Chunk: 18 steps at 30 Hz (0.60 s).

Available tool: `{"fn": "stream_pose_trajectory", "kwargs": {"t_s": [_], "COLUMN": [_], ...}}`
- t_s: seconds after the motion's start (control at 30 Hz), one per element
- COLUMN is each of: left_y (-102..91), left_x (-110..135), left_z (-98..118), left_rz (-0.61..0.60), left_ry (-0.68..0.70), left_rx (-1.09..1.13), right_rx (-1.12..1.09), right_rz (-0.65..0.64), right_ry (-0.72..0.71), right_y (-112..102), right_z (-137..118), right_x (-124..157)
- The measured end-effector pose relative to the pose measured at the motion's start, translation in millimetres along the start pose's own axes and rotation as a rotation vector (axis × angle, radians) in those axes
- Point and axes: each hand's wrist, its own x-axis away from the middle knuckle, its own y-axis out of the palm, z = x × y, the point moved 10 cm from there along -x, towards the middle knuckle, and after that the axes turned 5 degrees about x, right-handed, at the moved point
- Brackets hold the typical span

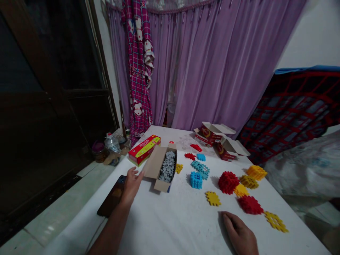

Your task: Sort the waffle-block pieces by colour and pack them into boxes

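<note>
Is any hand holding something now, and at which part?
Nothing is gripped. The left hand touches the open flap of the cardboard box with its fingertips. The right hand rests flat on the table.

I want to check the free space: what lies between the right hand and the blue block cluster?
In the head view, one flat yellow piece lies between the right hand and the blue block cluster; otherwise bare white table.

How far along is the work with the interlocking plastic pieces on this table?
Done: red, blue and yellow clusters stand joined on the table.
In hand: the left hand touches the flap of the open box of white pieces; the right hand rests flat and holds nothing.
Left: loose flat yellow pieces lie unjoined, and the white pieces sit in the box.
</note>
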Motion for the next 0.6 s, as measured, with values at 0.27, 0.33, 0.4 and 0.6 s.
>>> {"fn": "stream_pose_trajectory", "kwargs": {"t_s": [0.27, 0.33, 0.4, 0.6], "left_y": [51.1, 57.9, 64.5, 87.6], "left_x": [51, 70, 91, 113], "left_z": [-19, -23, -29, -22], "left_rz": [-0.149, -0.162, -0.207, -0.327], "left_ry": [-0.280, -0.321, -0.360, -0.357], "left_rx": [0.335, 0.371, 0.390, 0.430], "right_rx": [0.102, 0.126, 0.141, 0.126], "right_rz": [0.014, 0.006, 0.000, 0.021], "right_ry": [0.022, 0.041, 0.046, 0.037], "right_y": [-1, -2, -2, -6], "right_z": [4, 5, 5, 1], "right_x": [1, 3, 5, 13]}}
